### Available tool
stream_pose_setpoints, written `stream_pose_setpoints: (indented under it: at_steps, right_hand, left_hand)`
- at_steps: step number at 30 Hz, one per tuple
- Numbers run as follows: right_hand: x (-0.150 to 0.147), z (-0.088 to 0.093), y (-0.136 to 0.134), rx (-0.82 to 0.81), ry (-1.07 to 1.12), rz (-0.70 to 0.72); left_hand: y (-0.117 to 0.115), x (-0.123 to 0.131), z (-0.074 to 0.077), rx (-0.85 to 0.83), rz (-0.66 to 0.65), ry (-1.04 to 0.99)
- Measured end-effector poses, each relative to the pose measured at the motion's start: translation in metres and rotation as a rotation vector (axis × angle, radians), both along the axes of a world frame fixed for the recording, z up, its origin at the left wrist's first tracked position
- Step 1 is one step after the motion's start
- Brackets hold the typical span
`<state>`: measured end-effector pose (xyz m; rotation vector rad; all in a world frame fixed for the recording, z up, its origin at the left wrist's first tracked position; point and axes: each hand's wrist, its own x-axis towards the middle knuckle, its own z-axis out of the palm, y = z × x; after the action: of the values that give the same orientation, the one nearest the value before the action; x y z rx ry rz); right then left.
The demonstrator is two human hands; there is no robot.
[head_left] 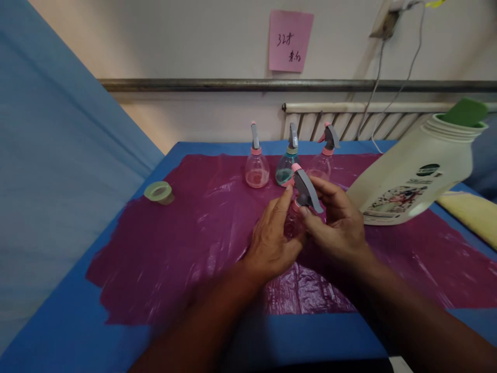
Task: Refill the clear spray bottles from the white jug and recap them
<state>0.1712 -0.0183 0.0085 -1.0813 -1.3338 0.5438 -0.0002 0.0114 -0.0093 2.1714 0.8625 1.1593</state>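
A pink spray bottle with a grey and pink spray head is between my two hands, near the middle of the view. My left hand wraps round the left side of its body. My right hand closes on the collar and the right side, thumb just below the spray head. Most of the bottle's body is hidden by my fingers. Behind it stand a spray bottle with pink liquid, one with teal liquid and another pink one, partly hidden by my hands.
A large pale jug with a green piece in its mouth stands at right, beside a yellow cloth. A small green cup sits at left on purple plastic sheeting. Behind are a rail and a pink note.
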Motion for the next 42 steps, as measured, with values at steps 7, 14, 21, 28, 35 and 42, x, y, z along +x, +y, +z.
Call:
stream_pose_setpoints:
  at_steps: [7, 14, 21, 28, 35, 42]
  right_hand:
    - [0.002, 0.002, 0.000, 0.007, -0.025, 0.101]
    - [0.005, -0.003, 0.004, 0.073, -0.083, 0.003]
    - [0.004, 0.002, -0.003, 0.065, -0.096, 0.139]
    - [0.006, 0.000, -0.002, 0.094, -0.148, -0.070]
    - [0.007, 0.032, -0.010, 0.265, 0.025, -0.246]
    - [0.014, 0.093, -0.036, 0.325, 0.230, -0.267]
  left_hand:
    - [0.002, -0.001, -0.004, 0.013, -0.009, 0.008]
    - [0.001, -0.001, -0.001, 0.026, -0.032, -0.005]
    - [0.001, -0.002, 0.000, -0.008, -0.027, 0.011]
    - [0.000, -0.002, -0.002, -0.025, -0.007, 0.014]
    - [0.002, -0.001, -0.007, -0.102, 0.037, 0.005]
    - [0.000, -0.001, -0.007, -0.079, 0.068, 0.027]
